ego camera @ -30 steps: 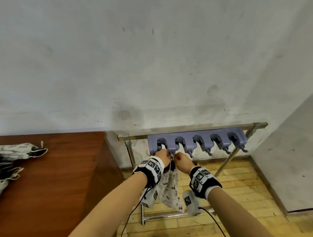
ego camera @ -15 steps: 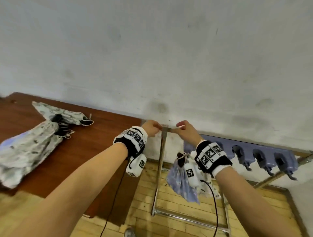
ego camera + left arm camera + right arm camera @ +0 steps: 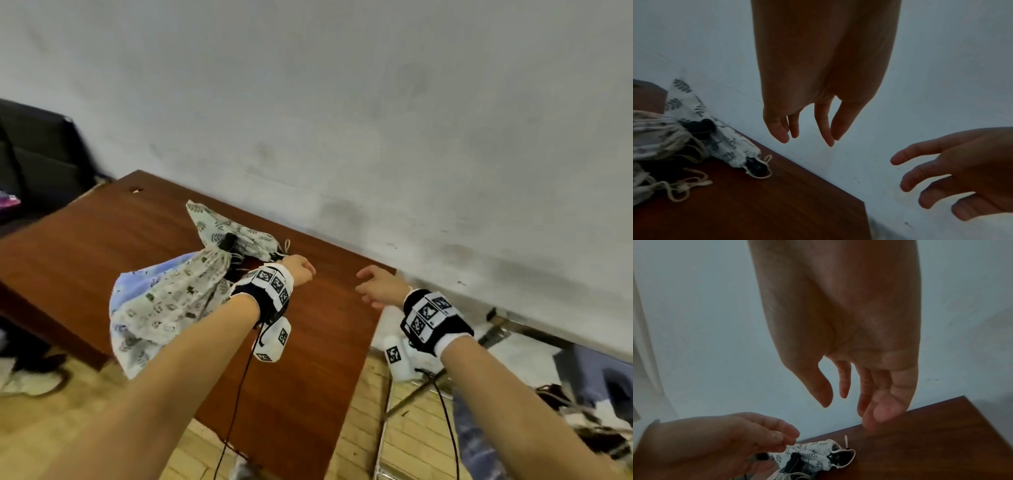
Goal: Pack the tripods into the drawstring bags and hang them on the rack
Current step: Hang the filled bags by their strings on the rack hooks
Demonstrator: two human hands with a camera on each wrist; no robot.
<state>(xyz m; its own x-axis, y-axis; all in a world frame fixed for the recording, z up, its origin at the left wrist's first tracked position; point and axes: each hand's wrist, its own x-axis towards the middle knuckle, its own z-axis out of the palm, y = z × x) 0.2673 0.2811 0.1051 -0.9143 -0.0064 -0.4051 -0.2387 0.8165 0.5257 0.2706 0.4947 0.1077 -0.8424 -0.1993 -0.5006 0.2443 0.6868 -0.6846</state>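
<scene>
Over the right end of the brown table (image 3: pixel 102 246) my left hand (image 3: pixel 306 270) hovers with relaxed fingers, holding nothing. My right hand (image 3: pixel 363 284) is a little to its right, fingers spread and empty. A leaf-print drawstring bag (image 3: pixel 236 229) lies by the wall, just left of the left hand, with a black tripod end (image 3: pixel 756 167) showing at its mouth. A second printed bag (image 3: pixel 164 305) lies in front of it, cords (image 3: pixel 684 186) loose on the wood. In the right wrist view the leaf-print bag (image 3: pixel 813 456) lies below both hands.
The metal rack rail (image 3: pixel 534 330) with its purple hook strip (image 3: pixel 603 373) stands right of the table. A blurred bag (image 3: pixel 472 438) hangs there. A dark chair (image 3: pixel 37 161) stands at far left. The grey wall runs behind. Wood floor lies below.
Both hands have let go of the bag hung on the rack hook and moved left over the table. The head view has swung left and down.
</scene>
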